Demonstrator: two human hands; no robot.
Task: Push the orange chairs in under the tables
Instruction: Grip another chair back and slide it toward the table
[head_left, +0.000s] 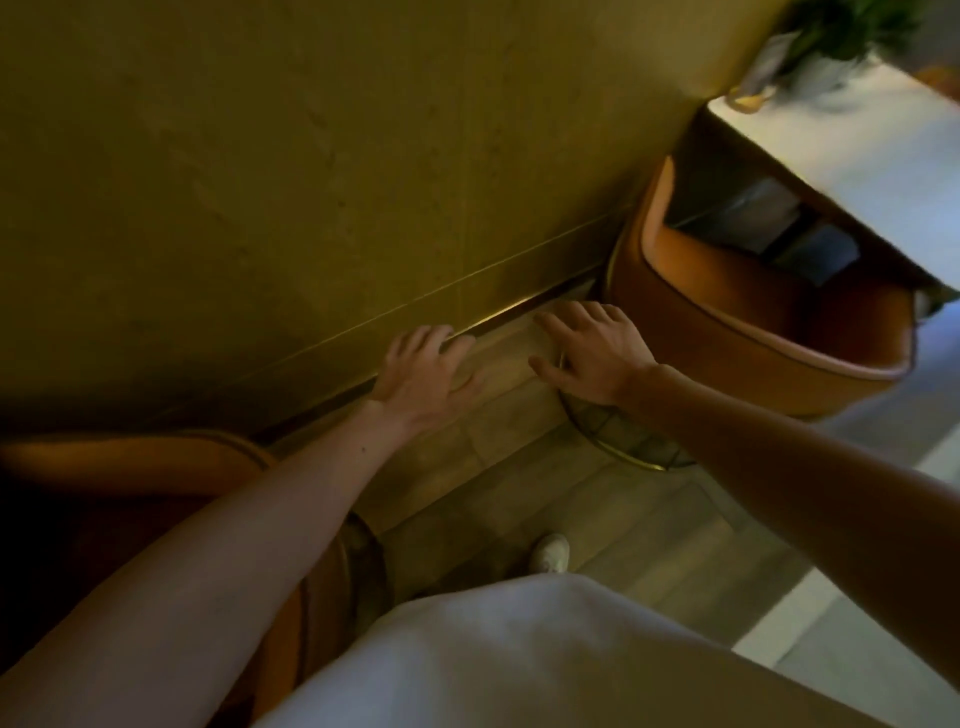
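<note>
Between two orange chairs (753, 312), both hands (423, 371) hover open.

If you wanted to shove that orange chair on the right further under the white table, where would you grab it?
Probably the curved top rim of the orange chair's backrest, reached from behind, the side facing away from the white table. The rim is a rounded, padded edge wrapping around the seat, so both hands could hook over it. Right now the left hand and right hand are open, holding nothing.
</note>
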